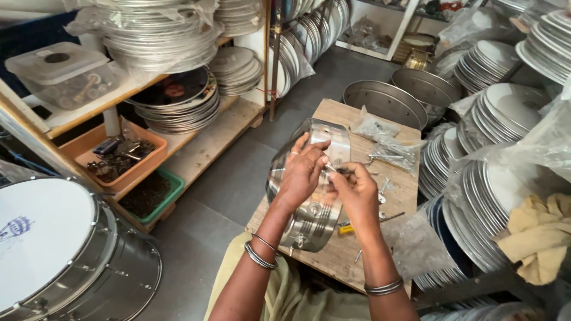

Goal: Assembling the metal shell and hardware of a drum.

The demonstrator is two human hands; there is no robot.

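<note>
Steadying shiny metal drum shell (309,220) on desk (333,113) with left hand (301,172); right hand (355,189) at three o'clock, pinching small fitting (336,170) against shell's rim.

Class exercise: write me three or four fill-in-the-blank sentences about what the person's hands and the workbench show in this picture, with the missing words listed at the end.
1. The left hand rests on a shiny ____ drum shell standing on its side.
2. The shell stands on a small ____ table.
3. Near the right hand, a tool with a ____ handle lies on the table.
4. Each wrist wears metal ____.

Missing words: metal; wooden; yellow; bangles
</note>
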